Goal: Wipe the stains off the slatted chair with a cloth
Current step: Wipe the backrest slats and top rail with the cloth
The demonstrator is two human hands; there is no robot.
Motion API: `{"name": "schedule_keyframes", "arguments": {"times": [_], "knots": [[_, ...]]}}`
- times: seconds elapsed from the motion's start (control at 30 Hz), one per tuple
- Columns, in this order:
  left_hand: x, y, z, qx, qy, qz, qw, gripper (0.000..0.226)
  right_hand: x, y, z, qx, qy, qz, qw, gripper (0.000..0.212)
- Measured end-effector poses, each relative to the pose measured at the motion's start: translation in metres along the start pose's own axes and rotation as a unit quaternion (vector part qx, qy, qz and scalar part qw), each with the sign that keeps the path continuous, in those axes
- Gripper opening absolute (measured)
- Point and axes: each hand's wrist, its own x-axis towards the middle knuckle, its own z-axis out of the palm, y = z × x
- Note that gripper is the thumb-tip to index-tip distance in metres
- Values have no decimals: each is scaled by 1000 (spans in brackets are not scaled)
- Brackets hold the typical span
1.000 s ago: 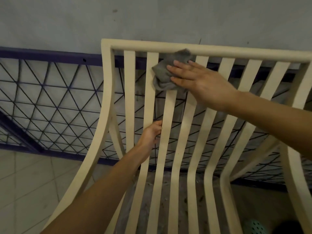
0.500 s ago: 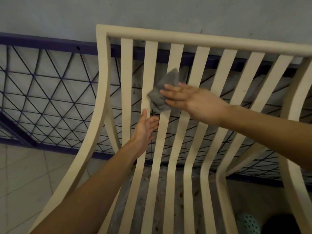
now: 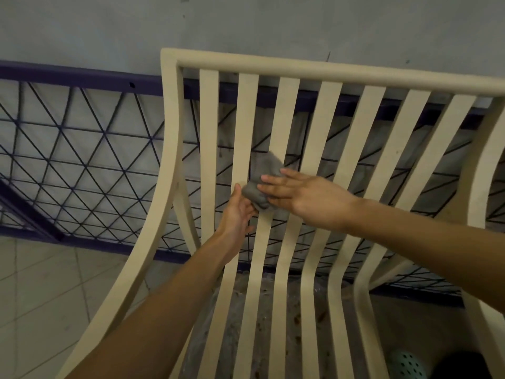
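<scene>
A cream slatted chair (image 3: pixel 314 73) fills the view, its curved back slats running down to the seat. A crumpled grey cloth (image 3: pixel 261 181) lies against the third back slat, about halfway up. My right hand (image 3: pixel 308 198) presses it there with flat, stretched fingers. My left hand (image 3: pixel 237 212) rests on the second slat just left of and below the cloth, fingers loosely spread, its fingertips touching the cloth's lower edge. Dark brown spots show on the lower seat slats.
Behind the chair stands a dark blue metal frame with a triangle wire grid (image 3: pixel 82 170), against a grey wall (image 3: pixel 246 20). Pale floor tiles (image 3: pixel 54 291) lie at the lower left. A green perforated shoe (image 3: pixel 407 365) shows at the bottom right.
My right hand slid the cloth down the slat from the top rail to mid height. My left hand let go of its slat and now lies beside the cloth.
</scene>
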Motion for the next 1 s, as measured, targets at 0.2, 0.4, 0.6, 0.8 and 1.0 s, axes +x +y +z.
{"name": "schedule_keyframes", "arguments": {"times": [0.2,0.4,0.6,0.8,1.0], "knots": [[-12,-18,-9,-1,34,-26,999,66,3,-22,23,6,-32,-10,999,42],[-21,-57,-25,-42,96,-73,992,60,5,-51,57,31,-77,-25,996,37],[-28,-80,-34,-27,143,-111,983,36,11,-80,96,79,-114,-39,990,34],[-30,-95,-48,36,191,-160,968,35,22,-104,111,143,-223,-50,963,37],[-45,-90,-52,19,185,-169,968,29,19,-92,77,193,-261,-23,946,30]]}}
